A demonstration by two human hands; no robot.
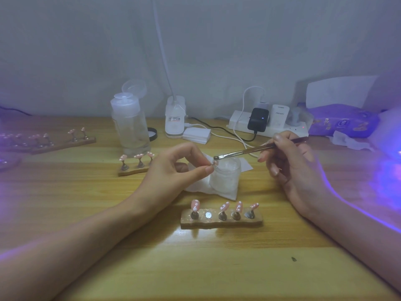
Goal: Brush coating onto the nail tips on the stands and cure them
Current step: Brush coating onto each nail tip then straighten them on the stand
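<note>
My left hand [175,170] pinches a small pink nail tip [214,163] on its peg between thumb and fingertips, above the table. My right hand [288,164] grips a thin brush [249,151]; its bristle end hovers just above that tip and over an open frosted jar [225,174]. In front of me a wooden stand [221,221] carries several pink dotted tips on metal pegs, with one bare round magnet spot second from the left. A second stand [134,168] with three tips sits behind my left hand. A third stand [54,141] lies at the far left.
A clear pump bottle [130,122], a white lamp base [174,118], a pad stack [196,135] and a power strip [267,124] with chargers line the back. A purple tissue pack [340,120] and violet curing light [388,170] are at right. White wipe [223,192] under the jar.
</note>
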